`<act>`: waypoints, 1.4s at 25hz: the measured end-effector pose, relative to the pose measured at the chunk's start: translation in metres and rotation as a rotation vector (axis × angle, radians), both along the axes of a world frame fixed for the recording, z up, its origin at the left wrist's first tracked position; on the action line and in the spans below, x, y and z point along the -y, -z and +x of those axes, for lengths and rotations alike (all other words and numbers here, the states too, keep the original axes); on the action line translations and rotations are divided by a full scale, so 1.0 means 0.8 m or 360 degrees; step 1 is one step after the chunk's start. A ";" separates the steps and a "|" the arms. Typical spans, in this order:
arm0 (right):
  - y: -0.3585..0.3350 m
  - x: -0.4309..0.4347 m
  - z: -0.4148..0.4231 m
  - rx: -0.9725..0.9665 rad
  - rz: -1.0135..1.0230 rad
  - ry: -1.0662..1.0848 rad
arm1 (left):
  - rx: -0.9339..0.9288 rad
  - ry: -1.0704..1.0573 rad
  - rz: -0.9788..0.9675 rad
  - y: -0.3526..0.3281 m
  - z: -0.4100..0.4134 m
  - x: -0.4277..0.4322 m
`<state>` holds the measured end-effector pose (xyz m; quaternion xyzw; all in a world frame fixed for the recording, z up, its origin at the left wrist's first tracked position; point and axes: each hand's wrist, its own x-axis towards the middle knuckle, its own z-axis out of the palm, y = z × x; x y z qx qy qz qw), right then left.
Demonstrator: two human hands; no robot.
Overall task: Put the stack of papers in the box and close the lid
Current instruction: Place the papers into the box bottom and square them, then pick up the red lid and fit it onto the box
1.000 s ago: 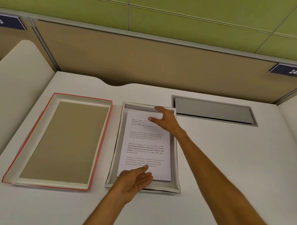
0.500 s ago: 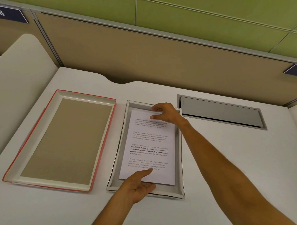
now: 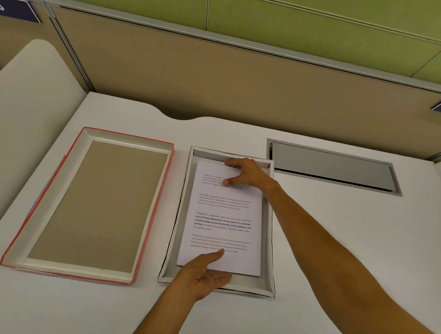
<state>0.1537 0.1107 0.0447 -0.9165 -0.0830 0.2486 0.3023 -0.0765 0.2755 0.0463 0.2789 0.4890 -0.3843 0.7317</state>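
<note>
Paper stack (image 3: 224,217) inside box (image 3: 268,244), pinched at far edge by right hand (image 3: 247,174), near edge by left hand (image 3: 207,275).

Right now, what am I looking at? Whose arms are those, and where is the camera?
The camera sits on a person's head and looks down, so the arms are that person's own. On the white desk lies an open box with a stack of papers inside. The left hand holds the stack's near edge, and the right hand holds the far edge. Left of the box lies its red-edged lid, upside down. Farther back, on the right, is a grey flap set into the desk.
</note>
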 end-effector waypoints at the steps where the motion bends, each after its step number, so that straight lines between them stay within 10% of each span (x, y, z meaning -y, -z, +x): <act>1: 0.001 -0.001 0.000 0.0010 0.0003 0.0007 | 0.0005 -0.0004 -0.0001 0.002 0.000 0.000; 17: -0.032 -0.017 0.004 0.0029 0.0237 0.0033 | 0.0373 -0.0103 -0.0067 -0.028 -0.012 -0.041; 26: -0.032 -0.188 -0.110 0.0103 0.0932 0.0876 | 0.1455 -0.0091 0.1932 -0.044 0.097 -0.257; 35: 0.028 -0.275 -0.191 -0.0081 0.0524 0.0784 | 0.1158 0.0798 0.2886 0.010 0.091 -0.407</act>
